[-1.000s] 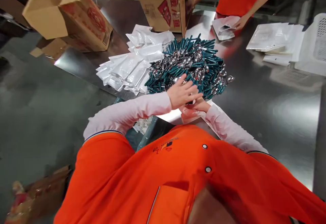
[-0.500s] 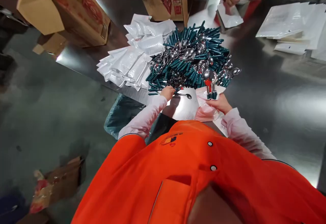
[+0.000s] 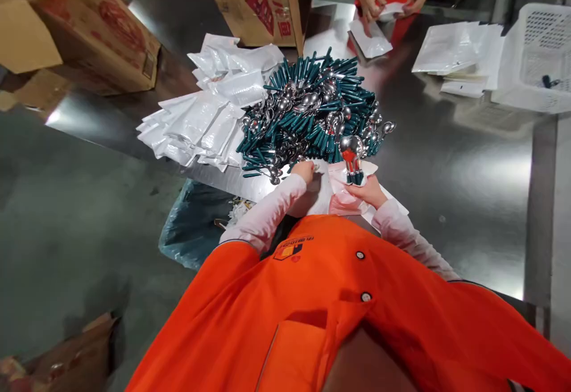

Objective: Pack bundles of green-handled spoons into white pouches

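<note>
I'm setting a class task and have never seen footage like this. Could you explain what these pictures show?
There is no machine here: a person works with two bare hands, filmed by a camera worn on their head, looking forward and down. That is why the orange shirt fills the bottom.

On the shiny metal table lies a heap of green-handled cutlery, spoons among it, with white packets to its left.

The right hand holds a pale bag with several spoons, bowls up, at its mouth. The left hand is at the heap's near edge; whether it grips anything is unclear.

Across the table, a co-worker's hands handle another packet.
</note>
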